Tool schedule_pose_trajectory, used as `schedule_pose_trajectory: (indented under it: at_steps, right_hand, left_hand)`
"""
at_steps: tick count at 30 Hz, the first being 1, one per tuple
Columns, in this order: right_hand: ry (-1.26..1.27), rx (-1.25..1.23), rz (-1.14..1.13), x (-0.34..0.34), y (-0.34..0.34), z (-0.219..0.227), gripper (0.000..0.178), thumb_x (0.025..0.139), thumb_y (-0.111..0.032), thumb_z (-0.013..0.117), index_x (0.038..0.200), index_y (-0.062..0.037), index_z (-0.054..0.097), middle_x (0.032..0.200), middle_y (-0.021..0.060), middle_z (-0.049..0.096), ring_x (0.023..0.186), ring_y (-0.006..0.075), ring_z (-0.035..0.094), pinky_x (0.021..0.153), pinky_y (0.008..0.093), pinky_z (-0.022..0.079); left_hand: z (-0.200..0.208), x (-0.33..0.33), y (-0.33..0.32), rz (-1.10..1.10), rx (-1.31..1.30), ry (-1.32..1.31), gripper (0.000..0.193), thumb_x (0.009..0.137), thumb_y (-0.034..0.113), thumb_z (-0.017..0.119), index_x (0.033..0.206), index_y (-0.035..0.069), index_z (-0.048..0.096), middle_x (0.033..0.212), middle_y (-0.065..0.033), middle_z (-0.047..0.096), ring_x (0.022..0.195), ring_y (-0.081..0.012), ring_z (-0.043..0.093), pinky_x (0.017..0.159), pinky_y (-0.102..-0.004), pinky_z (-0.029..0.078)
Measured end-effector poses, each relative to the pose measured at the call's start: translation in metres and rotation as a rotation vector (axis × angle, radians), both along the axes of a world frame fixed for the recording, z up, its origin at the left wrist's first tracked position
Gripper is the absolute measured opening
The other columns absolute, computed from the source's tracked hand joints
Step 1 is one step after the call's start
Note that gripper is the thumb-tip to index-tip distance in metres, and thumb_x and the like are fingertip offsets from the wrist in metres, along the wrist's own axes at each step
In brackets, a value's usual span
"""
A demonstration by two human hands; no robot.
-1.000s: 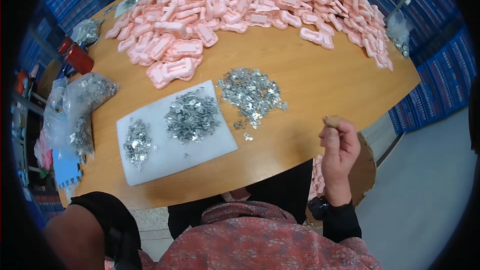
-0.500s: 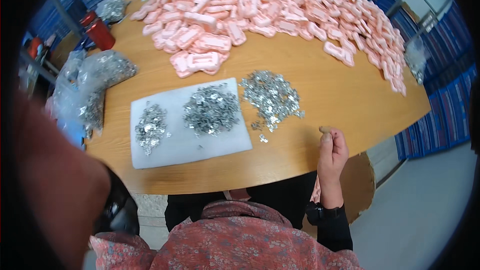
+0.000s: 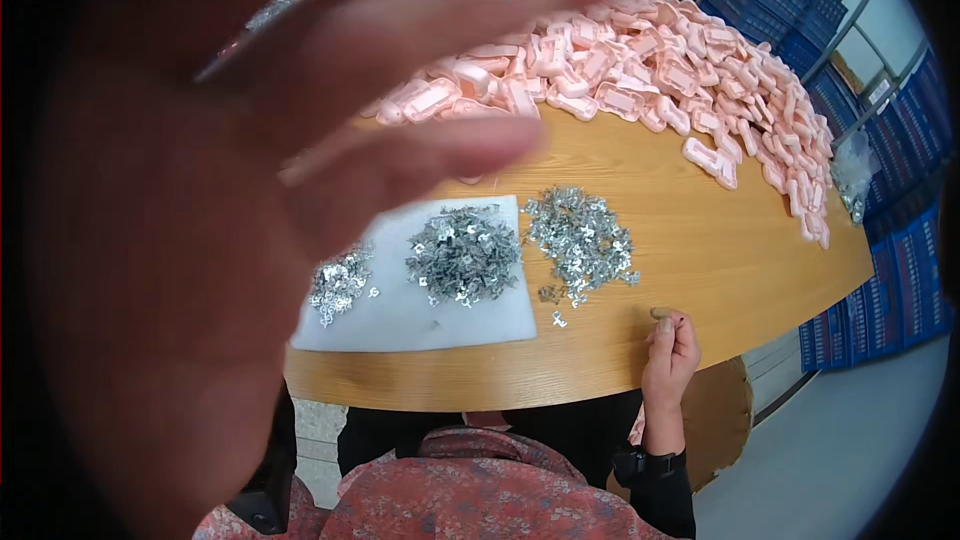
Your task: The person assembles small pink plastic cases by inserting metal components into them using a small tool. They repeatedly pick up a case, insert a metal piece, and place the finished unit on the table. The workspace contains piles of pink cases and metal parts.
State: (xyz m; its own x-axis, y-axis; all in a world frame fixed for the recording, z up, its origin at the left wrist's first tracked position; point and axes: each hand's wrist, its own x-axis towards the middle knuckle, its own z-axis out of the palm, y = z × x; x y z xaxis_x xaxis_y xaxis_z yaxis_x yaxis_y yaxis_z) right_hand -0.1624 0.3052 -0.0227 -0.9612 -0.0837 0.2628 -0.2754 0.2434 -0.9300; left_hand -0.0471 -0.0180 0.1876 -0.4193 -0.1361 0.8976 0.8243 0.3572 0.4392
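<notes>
My left hand (image 3: 200, 240) is raised very close to the view, blurred, its fingers stretched out and apart with nothing between them. It hides the table's left side. Low at the near table edge, my right hand (image 3: 668, 365) is closed, thumb against the index finger, which has a tan covering on its tip. Whether anything small is pinched there I cannot make out. Small silvery metal clips lie in a pile (image 3: 462, 255) and a partly hidden smaller pile (image 3: 340, 285) on a white foam sheet (image 3: 400, 330). Another clip pile (image 3: 582, 245) rests directly on the wood.
A large heap of pink molded plastic pieces (image 3: 620, 65) covers the far part of the wooden table (image 3: 650, 200). Blue bins (image 3: 880, 285) are stacked at the right, near a clear plastic bag (image 3: 853, 175). A cardboard box (image 3: 725, 420) stands below the right edge.
My left hand has swung up and across from the lower left, now covering much of the view's left. The view has shifted, so the table appears lower. My right hand keeps its pose.
</notes>
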Motion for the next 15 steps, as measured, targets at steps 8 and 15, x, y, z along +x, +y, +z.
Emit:
schedule_pose_trajectory:
  at_steps: [8, 15]
  right_hand:
    - [0.158, 0.268, -0.058, -0.001, -0.024, 0.025, 0.013, 0.097, -0.008, 0.056, 0.102, 0.0038, 0.058, 0.086, 0.0122, 0.059, 0.074, 0.0222, 0.058, 0.066, 0.0329, 0.046]
    - [0.383, 0.66, -0.137, -0.037, -0.007, 0.017, 0.012, 0.089, -0.003, 0.062, 0.101, -0.0001, 0.063, 0.087, 0.0165, 0.058, 0.084, 0.0358, 0.056, 0.075, 0.043, 0.047]
  left_hand:
    - [0.025, 0.038, -0.01, 0.022, -0.123, 0.108, 0.024, 0.096, 0.022, 0.054, 0.113, 0.008, 0.065, 0.094, -0.0024, 0.061, 0.091, -0.0114, 0.057, 0.083, -0.0285, 0.046]
    - [0.033, 0.056, -0.011, 0.011, -0.18, 0.135, 0.025, 0.097, 0.022, 0.054, 0.114, 0.009, 0.065, 0.094, -0.0024, 0.061, 0.091, -0.0116, 0.057, 0.083, -0.0287, 0.046]
